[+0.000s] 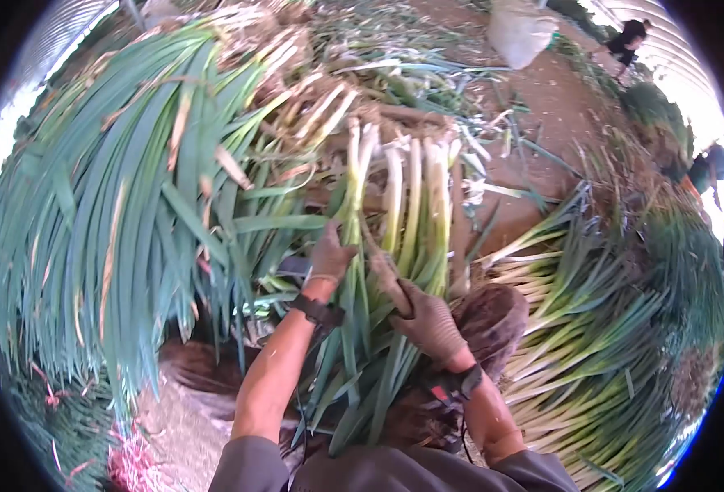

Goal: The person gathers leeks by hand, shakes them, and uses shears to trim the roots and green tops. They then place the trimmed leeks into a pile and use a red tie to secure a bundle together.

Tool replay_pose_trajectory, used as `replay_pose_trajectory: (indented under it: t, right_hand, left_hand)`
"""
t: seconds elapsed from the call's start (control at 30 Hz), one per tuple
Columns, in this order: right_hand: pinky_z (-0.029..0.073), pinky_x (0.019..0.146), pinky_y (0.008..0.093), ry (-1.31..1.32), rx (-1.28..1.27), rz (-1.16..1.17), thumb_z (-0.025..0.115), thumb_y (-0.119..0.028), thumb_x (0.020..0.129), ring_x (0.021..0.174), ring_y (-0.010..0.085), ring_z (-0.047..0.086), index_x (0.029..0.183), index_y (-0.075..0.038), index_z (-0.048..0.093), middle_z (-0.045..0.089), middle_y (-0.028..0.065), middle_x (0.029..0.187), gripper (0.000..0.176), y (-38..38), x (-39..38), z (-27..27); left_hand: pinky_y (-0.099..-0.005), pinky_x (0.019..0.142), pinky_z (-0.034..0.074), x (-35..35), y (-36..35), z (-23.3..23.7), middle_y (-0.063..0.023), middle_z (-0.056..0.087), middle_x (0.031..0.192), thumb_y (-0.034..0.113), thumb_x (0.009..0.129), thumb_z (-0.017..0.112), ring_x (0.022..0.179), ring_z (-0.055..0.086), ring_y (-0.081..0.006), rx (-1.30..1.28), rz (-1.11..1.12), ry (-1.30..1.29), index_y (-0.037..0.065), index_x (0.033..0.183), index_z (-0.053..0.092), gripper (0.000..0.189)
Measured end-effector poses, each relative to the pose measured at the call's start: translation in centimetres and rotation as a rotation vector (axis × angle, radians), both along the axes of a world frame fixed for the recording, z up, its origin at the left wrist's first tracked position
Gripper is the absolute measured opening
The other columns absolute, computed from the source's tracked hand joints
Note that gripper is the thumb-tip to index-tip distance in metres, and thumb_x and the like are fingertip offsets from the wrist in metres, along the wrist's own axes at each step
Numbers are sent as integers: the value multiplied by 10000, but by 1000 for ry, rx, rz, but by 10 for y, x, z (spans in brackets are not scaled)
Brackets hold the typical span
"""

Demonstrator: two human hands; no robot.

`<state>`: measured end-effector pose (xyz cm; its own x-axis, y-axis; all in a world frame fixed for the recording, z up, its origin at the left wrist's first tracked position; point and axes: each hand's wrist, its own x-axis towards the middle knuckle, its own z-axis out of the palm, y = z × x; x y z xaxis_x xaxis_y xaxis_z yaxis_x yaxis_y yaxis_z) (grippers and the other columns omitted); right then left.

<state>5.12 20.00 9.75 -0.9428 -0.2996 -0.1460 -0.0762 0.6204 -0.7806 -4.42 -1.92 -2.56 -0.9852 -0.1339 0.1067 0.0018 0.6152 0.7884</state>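
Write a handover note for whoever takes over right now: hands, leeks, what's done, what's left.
Left hand: gloved, grip closed on a stalk of the bunch of leeks lying across the lap.
Right hand: gloved, grip closed on the same bunch, nearer the body.
Done, by the look of it: neat stack of leeks on the right, stalks lying side by side.
Left, it seems: loose heap on the left, dry yellow leaves still in it.
Also: sack and other people at the far end.

Bare brown earth [546,98] shows at upper right, strewn with leaf scraps [493,187]. On it lie a white sack [522,33] at top, a leafy onion heap [116,189] at left and a trimmed onion stack [600,328] at lower right.
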Motion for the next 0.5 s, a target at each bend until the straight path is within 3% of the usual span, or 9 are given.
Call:
replay_pose_trajectory:
  t: [0.13, 0.23, 0.5]
  right_hand:
    - [515, 832, 493, -156, 136, 77, 703, -178, 752, 946, 470, 630, 1343, 0, 485, 652, 308, 956, 655, 3, 14, -2]
    - [513, 830, 500, -147, 173, 94, 710, -176, 742, 937, 470, 628, 1327, 0, 482, 654, 302, 936, 652, -2, 21, -2]
    - [512, 818, 520, -45, 238, 109, 702, -160, 739, 922, 464, 637, 1271, 21, 494, 663, 286, 909, 599, -18, -8, -18]
  left_hand:
    - [-478, 852, 502, 3, -6, 19, -218, 659, 1060, 223, 749, 751, 991, 629, -427, 31, 49, -116, 49, 1233, 497, 573]
    - [-460, 850, 506, 7, -11, 20, -205, 659, 1056, 209, 723, 778, 988, 637, -397, 17, 65, -61, 64, 1150, 527, 516]
    - [-413, 894, 500, 4, -20, 10, -198, 674, 1085, 249, 723, 795, 1025, 648, -361, 48, 30, -124, 31, 1136, 583, 513]
